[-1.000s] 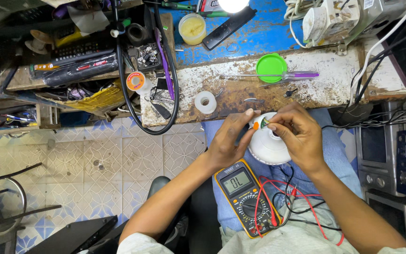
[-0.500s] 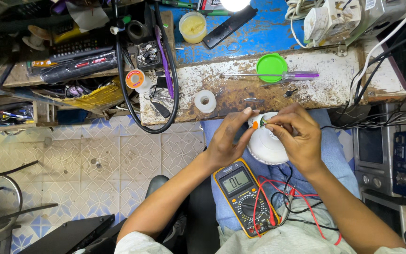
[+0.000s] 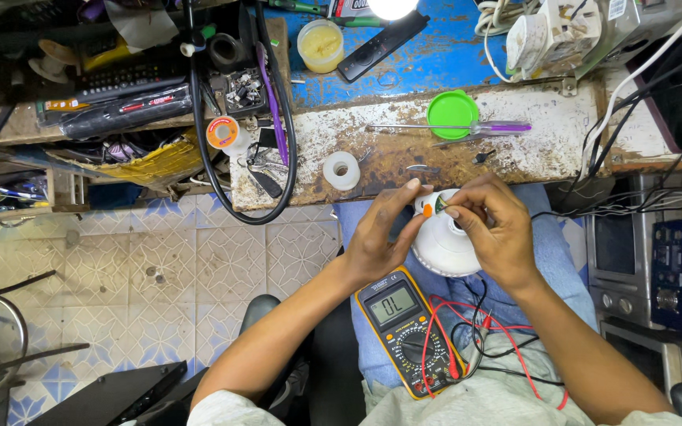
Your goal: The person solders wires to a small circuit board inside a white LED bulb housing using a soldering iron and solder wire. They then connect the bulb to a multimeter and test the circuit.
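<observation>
A white bulb housing (image 3: 442,246) rests over my lap just below the workbench edge. My left hand (image 3: 379,233) grips its left side, thumb and forefinger near a small orange part (image 3: 429,211) at its top. My right hand (image 3: 492,229) holds the right side, its fingertips pinching a small dark piece by that orange part. A yellow multimeter (image 3: 404,325) lies on my lap under my left wrist, with red and black leads (image 3: 479,339) looping to its right.
The worn wooden workbench (image 3: 515,158) carries a white tape roll (image 3: 342,170), a green lid (image 3: 451,114), a purple-handled screwdriver (image 3: 467,127), a solder spool (image 3: 222,132), a black cable loop (image 3: 286,158), a yellow jar (image 3: 320,45) and a remote (image 3: 380,45). Electronic boxes (image 3: 657,260) stand at right; tiled floor (image 3: 120,276) at left.
Both hands stay on the bulb housing; the fingertips have shifted slightly at the orange part. The view has drifted a little.
</observation>
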